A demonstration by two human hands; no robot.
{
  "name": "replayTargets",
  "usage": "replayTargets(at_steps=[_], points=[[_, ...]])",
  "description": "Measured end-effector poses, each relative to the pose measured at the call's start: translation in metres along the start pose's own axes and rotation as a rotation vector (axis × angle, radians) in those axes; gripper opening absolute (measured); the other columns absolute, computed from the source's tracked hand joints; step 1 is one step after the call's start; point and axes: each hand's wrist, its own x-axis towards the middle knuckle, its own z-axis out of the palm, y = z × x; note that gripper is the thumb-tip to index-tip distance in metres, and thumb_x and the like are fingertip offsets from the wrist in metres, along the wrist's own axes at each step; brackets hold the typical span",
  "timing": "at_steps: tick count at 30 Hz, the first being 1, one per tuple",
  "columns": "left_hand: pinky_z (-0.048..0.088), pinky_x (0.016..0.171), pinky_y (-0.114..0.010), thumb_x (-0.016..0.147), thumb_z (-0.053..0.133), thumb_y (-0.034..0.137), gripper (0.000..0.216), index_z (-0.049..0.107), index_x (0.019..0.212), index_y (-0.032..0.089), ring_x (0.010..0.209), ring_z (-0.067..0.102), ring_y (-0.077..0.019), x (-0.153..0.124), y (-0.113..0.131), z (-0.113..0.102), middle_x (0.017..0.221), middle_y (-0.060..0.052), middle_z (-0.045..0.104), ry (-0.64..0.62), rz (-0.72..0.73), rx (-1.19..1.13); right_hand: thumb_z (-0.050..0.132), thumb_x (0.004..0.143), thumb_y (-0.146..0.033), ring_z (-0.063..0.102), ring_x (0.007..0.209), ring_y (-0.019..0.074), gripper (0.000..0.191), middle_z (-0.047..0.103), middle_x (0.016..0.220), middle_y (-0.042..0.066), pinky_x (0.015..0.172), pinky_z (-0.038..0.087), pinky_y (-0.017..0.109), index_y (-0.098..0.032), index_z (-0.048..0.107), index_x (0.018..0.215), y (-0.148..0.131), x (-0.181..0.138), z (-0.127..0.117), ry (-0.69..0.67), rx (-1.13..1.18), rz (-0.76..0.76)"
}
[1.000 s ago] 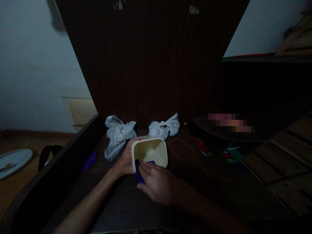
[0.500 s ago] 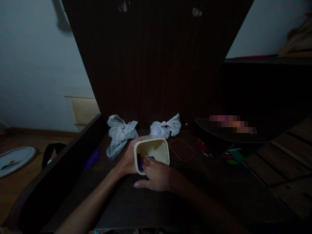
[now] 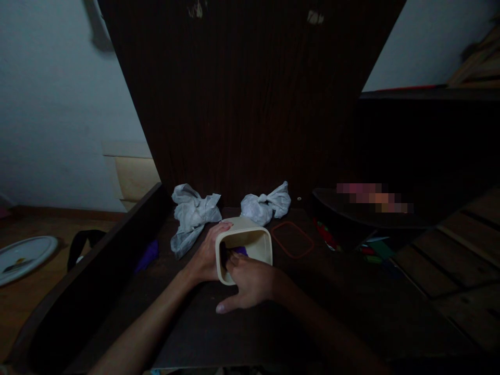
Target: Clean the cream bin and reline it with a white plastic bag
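My left hand (image 3: 207, 255) grips a cream plastic tub (image 3: 269, 247) by its left side, tilting the mouth towards me. Into that mouth reaches my right hand (image 3: 250, 278), its fingers stretched inside and its thumb spread apart outside the rim. Something purple (image 3: 241, 251) lies in the tub by the fingertips, perhaps cloth; the fingers partly hide it. Right of the tub is a thin reddish-orange rounded frame (image 3: 292, 240), shaped like a lid rim. Behind the tub sit two knotted whitish plastic bags, one at left (image 3: 195, 213) and one at right (image 3: 260, 207).
A dark wooden surface (image 3: 187, 333) with a raised left side (image 3: 97, 271) carries everything, backed by a tall dark panel (image 3: 250, 104). A purple piece (image 3: 147, 256) lies at left. Dark shelving (image 3: 351, 216) with colourful items beneath stands at right.
The tub has tipped further towards me, showing more of its outer side. My right fingers have gone a little deeper into it, and less of the purple thing shows.
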Motion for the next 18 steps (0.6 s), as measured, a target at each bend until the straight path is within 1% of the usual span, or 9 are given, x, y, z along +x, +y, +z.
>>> replayTargets(at_steps=[2,4,8,10,13,16,18], points=[[0.041,0.112,-0.067,0.063,0.088,0.049,0.116,0.023,0.154,0.019,0.134,0.049,-0.0433,0.0,0.0,0.0,0.14,-0.023,0.049,-0.005,0.018,-0.004,0.074,0.073,-0.071,0.027,0.15,0.044,0.123,0.027,0.159,0.036,0.124,0.025,0.048,0.011,0.028,0.152,0.003,0.003,0.0,-0.022,0.014,-0.026],[0.04,0.112,-0.067,0.064,0.088,0.048,0.116,0.023,0.155,0.019,0.135,0.049,-0.0433,-0.001,0.001,0.0,0.14,-0.023,0.049,-0.014,0.023,0.002,0.074,0.071,-0.073,0.023,0.152,0.043,0.129,0.019,0.162,0.034,0.125,0.022,0.047,0.008,0.021,0.156,0.005,0.005,0.0,-0.023,0.044,-0.042],[0.04,0.113,-0.067,0.063,0.089,0.049,0.117,0.022,0.155,0.019,0.135,0.049,-0.0433,-0.002,0.001,-0.001,0.14,-0.022,0.049,-0.019,0.025,0.004,0.073,0.068,-0.076,0.022,0.152,0.0441,0.134,0.017,0.163,0.033,0.125,0.023,0.048,0.007,0.016,0.157,0.004,0.008,-0.006,-0.069,0.066,0.031],[0.04,0.113,-0.067,0.062,0.089,0.051,0.119,0.021,0.155,0.019,0.135,0.048,-0.0437,-0.002,0.001,-0.001,0.14,-0.023,0.049,-0.018,0.031,0.0,0.071,0.071,-0.077,0.021,0.152,0.0437,0.131,0.017,0.163,0.032,0.124,0.024,0.048,0.005,0.017,0.158,0.002,0.009,-0.01,-0.086,0.051,0.054],[0.041,0.112,-0.067,0.063,0.089,0.05,0.117,0.022,0.155,0.02,0.135,0.049,-0.0437,-0.001,0.002,-0.001,0.14,-0.022,0.049,-0.011,0.013,-0.003,0.07,0.075,-0.074,0.022,0.152,0.042,0.123,0.019,0.164,0.029,0.124,0.023,0.047,0.001,0.021,0.159,0.0,0.011,-0.013,-0.084,0.023,0.039],[0.042,0.112,-0.067,0.069,0.086,0.046,0.109,0.024,0.154,0.019,0.134,0.049,-0.0427,-0.001,0.002,-0.001,0.139,-0.022,0.049,-0.008,0.012,-0.005,0.068,0.076,-0.074,0.025,0.151,0.0424,0.117,0.023,0.163,0.028,0.124,0.023,0.048,-0.001,0.027,0.158,0.004,0.016,-0.009,-0.089,0.002,0.02],[0.04,0.113,-0.067,0.071,0.084,0.047,0.107,0.024,0.154,0.017,0.135,0.048,-0.0423,-0.002,0.001,0.0,0.139,-0.023,0.048,-0.002,0.034,-0.006,0.067,0.077,-0.075,0.028,0.151,0.0411,0.114,0.027,0.163,0.026,0.124,0.023,0.047,-0.002,0.031,0.157,0.008,0.019,-0.003,-0.058,-0.012,-0.011]])
